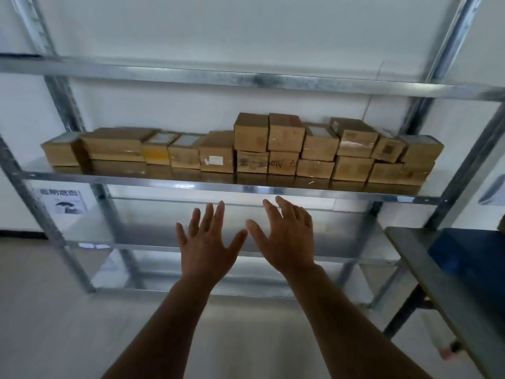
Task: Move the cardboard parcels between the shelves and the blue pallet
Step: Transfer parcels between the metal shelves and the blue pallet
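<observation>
**Both hands up in front of the parcel shelf, nothing grabbed**

So the person is standing right in front of a metal shelving rack point(246, 188), and both arms are reaching up and forward toward it. The left hand point(206, 243) is showing its back to the camera with the fingers straight and fanned apart, thumb sticking out to the right. The right hand point(285, 237) is sitting just beside it, fingers also straight and a bit closer together, thumb pointing left so the two thumbs are nearly meeting. Neither hand is touching anything; both are hanging in the air just below the front edge of the loaded shelf.

The cardboard parcels point(243, 151) are all lining up in one long row on that middle shelf, running nearly from the left post to the right post. On the left half they're sitting one layer high, and from about the middle to the right end they're stacking two high. Several have clear tape and labels on them, too blurry to read.

Off to the right, a grey table point(437, 272) is poking into view, and something blue point(470, 258) is showing behind it, though I can't tell what it is. A paper notice point(64, 201) is hanging on the white wall at the left, behind the rack.
</observation>
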